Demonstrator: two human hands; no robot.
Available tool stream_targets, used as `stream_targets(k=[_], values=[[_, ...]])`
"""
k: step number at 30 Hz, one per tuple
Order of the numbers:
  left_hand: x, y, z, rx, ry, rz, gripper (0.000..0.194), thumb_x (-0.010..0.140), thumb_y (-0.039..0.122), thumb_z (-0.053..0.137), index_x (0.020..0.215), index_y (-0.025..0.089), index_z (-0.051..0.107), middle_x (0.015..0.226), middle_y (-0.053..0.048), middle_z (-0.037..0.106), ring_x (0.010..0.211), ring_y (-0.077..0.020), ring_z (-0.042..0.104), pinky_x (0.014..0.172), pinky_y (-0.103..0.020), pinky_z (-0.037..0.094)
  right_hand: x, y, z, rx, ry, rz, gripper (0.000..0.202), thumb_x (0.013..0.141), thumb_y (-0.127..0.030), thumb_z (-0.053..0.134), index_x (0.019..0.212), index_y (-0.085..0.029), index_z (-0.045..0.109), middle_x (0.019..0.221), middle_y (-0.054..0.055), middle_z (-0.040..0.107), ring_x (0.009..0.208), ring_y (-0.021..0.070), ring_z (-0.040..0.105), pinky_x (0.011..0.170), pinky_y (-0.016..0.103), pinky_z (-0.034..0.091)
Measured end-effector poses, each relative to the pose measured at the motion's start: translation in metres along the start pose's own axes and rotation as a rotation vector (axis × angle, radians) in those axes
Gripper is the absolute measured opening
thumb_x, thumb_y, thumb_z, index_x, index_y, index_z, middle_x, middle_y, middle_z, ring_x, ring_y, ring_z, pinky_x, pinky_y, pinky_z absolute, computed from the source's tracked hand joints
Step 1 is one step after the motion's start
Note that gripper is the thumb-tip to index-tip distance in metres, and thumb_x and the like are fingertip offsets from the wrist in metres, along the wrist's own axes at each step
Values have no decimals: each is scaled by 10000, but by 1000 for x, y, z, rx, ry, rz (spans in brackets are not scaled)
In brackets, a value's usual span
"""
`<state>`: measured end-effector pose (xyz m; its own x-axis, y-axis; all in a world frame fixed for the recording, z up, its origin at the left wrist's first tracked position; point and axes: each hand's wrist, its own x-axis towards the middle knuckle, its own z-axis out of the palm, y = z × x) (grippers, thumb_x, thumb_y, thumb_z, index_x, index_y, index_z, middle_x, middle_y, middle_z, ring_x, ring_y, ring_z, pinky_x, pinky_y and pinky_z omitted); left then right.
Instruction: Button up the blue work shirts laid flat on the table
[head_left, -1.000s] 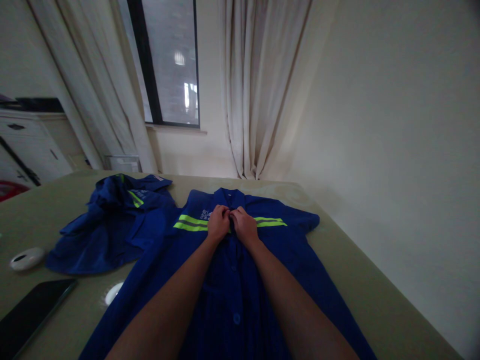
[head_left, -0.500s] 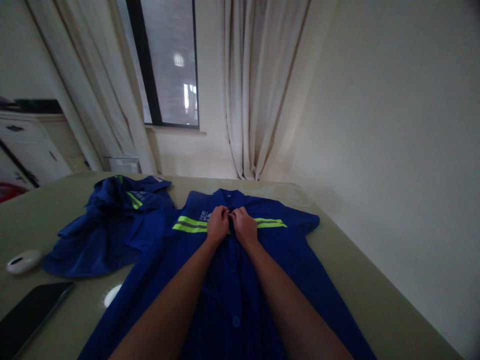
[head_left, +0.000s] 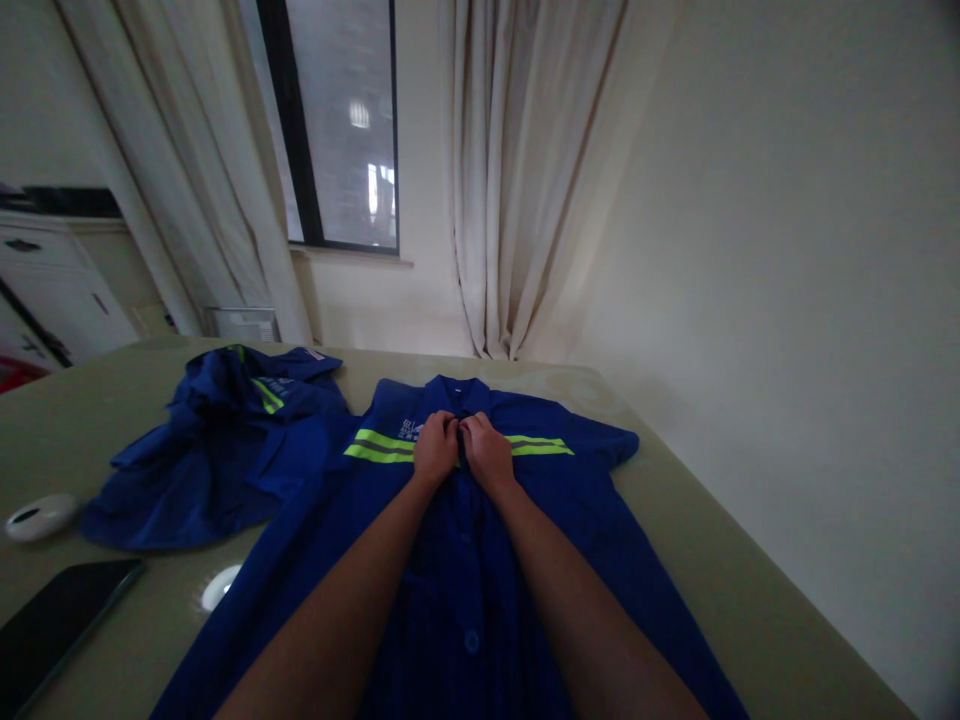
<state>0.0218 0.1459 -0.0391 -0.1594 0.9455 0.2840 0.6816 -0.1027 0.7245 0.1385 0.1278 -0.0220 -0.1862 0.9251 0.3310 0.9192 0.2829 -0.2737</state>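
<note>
A blue work shirt (head_left: 600,560) with yellow-green reflective stripes lies face up, its collar pointing away from me. At chest height on its front opening, my left hand (head_left: 436,447) pinches the fabric edge. My right hand (head_left: 487,450) pinches the same placket from the other side, the fingertips of both hands nearly meeting. Whatever small part sits between the fingertips is hidden. Lower down the front a round button (head_left: 472,641) shows. White lettering is printed on the chest beside my left hand.
A second blue garment (head_left: 202,470) lies crumpled at the left. Near it are a white oval object (head_left: 41,518), a black phone (head_left: 64,625) and a white round object (head_left: 220,588) on the greenish table (head_left: 720,560). A wall (head_left: 810,300) borders the table's right side.
Both hands stay at the same spot on the placket, with only tiny finger movement. The view has shifted very slightly.
</note>
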Motion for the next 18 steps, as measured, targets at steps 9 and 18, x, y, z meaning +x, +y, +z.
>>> stream_targets(k=[9,18], values=[[2,-3,-1,-58,11,-15,187,1002,269,498,1052,215,670,1023,-53,763,963,-218,692,827,-308,484,-1,1,-1,9,27,-1,243,1065,-358,408,1169,-261,605,1175,28,619,894,164,638,705,259,401],[-1,0,2,-15,22,-21,188,972,291,540,985,222,714,985,-77,755,907,-242,687,790,-333,479,0,2,2,-23,33,4,293,1094,-332,327,1106,-255,609,1148,25,617,850,155,626,665,263,359]])
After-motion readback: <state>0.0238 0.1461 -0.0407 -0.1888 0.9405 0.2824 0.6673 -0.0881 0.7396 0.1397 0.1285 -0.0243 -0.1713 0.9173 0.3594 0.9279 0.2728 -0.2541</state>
